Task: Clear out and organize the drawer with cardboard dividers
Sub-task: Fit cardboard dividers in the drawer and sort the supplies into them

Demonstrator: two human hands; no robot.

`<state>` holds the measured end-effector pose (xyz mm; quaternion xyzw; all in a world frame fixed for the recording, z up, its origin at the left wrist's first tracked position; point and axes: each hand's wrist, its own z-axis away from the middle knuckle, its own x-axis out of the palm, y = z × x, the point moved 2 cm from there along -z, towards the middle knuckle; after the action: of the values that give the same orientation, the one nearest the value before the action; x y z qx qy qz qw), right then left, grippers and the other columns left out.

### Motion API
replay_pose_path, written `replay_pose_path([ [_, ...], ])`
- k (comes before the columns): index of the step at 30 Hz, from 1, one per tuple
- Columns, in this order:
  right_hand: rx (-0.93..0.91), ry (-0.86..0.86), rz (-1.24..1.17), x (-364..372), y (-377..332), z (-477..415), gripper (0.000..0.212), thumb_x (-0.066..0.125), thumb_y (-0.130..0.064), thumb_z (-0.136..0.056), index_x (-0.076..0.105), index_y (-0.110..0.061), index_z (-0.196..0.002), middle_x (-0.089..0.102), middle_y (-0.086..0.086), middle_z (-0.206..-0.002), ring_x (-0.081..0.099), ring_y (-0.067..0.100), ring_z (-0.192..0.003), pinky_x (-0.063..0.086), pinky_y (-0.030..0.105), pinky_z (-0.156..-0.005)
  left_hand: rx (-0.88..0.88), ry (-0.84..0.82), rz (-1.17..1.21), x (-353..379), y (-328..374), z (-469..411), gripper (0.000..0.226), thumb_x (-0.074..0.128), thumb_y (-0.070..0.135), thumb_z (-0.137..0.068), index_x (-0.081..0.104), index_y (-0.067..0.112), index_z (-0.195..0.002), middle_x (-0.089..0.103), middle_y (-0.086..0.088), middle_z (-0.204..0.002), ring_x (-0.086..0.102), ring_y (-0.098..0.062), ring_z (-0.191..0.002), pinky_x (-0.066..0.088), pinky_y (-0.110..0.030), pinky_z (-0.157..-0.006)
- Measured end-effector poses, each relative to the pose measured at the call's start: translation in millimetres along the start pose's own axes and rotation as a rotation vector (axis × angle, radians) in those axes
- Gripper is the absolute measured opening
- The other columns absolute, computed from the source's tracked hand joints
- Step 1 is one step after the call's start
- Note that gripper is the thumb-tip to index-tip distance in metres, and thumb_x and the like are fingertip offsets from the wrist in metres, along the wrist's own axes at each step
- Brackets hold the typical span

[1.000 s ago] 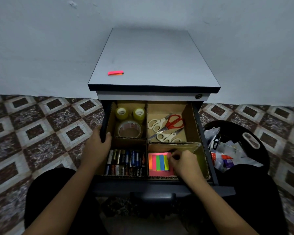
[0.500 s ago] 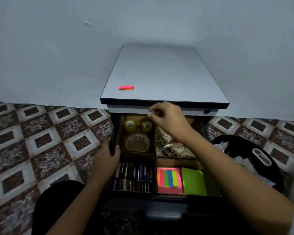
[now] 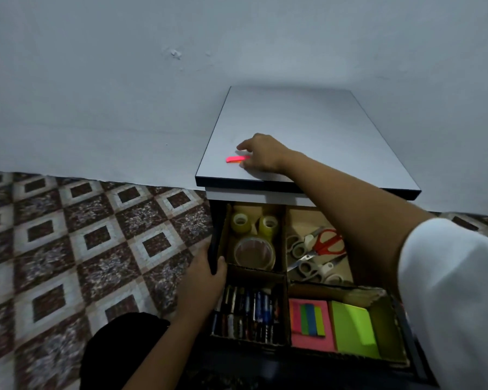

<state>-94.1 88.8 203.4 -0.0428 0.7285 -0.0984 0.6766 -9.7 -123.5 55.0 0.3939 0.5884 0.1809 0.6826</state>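
The open drawer [image 3: 213,249] holds cardboard dividers [image 3: 286,277] that make four compartments. Tape rolls [image 3: 252,240] lie back left, scissors [image 3: 319,249] back right, pens [image 3: 248,313] front left, and pink sticky notes [image 3: 310,325] with a green pad [image 3: 352,327] front right. A small pink sticky strip [image 3: 233,159] lies on the cabinet top [image 3: 293,122]. My right hand [image 3: 262,153] reaches over the top, its spread fingers and thumb flanking the strip's right end. My left hand [image 3: 202,280] grips the drawer's left side wall.
The cabinet stands against a pale wall [image 3: 124,80]. A patterned tile floor [image 3: 82,249] spreads to the left. My knee in dark trousers [image 3: 119,350] is low beside the drawer. My white right sleeve [image 3: 448,291] hides the drawer's right edge.
My right hand left the sticky-notes compartment, passed over the drawer's back, and now reaches the pink strip on the cabinet top. The view shifted left. My left hand stayed on the drawer side.
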Motion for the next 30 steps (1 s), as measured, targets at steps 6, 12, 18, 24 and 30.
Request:
replay_pose_path([
  [6,-0.039,-0.039,0.029,-4.1,-8.0,-11.9,0.028,0.057,-0.019,-0.089,0.068,-0.005,-0.111,0.067,0.011,-0.11,0.059,0.025,-0.099,0.044,0.029,-0.081,0.004,-0.002,0.001,0.9,-1.1,-1.1,0.044,0.044,0.034,-0.097,0.038,0.018,-0.138,0.057,-0.006,-0.127,0.057,-0.022,-0.11,0.044,-0.027,-0.079],
  [12,-0.026,0.025,0.03,0.0,-7.5,-11.8,0.025,0.058,-0.017,-0.086,0.07,-0.001,-0.1,0.069,0.016,-0.099,0.061,0.03,-0.095,0.05,0.034,-0.078,0.006,-0.006,0.006,0.6,-1.9,-1.3,0.046,0.044,0.034,-0.097,0.037,0.019,-0.139,0.057,-0.006,-0.127,0.056,-0.022,-0.111,0.045,-0.029,-0.083],
  [18,0.014,0.079,-0.043,1.5,-0.3,-7.3,0.028,0.059,-0.021,-0.085,0.069,0.004,-0.093,0.068,0.019,-0.092,0.061,0.03,-0.085,0.052,0.041,-0.076,0.005,-0.013,0.015,0.6,-2.4,-1.3,0.045,0.044,0.034,-0.097,0.037,0.019,-0.139,0.056,-0.006,-0.127,0.057,-0.022,-0.111,0.045,-0.029,-0.083],
  [24,0.039,0.135,-0.153,-7.1,8.5,7.1,0.031,0.061,-0.025,-0.087,0.07,0.001,-0.099,0.068,0.016,-0.097,0.054,0.021,-0.08,0.044,0.033,-0.071,0.01,-0.012,0.024,0.9,-3.8,-1.9,0.044,0.045,0.033,-0.096,0.039,0.019,-0.138,0.058,-0.007,-0.124,0.058,-0.023,-0.108,0.047,-0.031,-0.083],
  [30,0.059,0.179,-0.261,-20.4,15.1,46.6,0.027,0.061,-0.021,-0.088,0.068,-0.001,-0.104,0.067,0.011,-0.099,0.053,0.016,-0.081,0.041,0.02,-0.063,-0.001,-0.028,0.036,0.5,-3.6,-1.0,0.045,0.045,0.033,-0.097,0.038,0.018,-0.138,0.058,-0.008,-0.125,0.057,-0.024,-0.109,0.048,-0.034,-0.084],
])
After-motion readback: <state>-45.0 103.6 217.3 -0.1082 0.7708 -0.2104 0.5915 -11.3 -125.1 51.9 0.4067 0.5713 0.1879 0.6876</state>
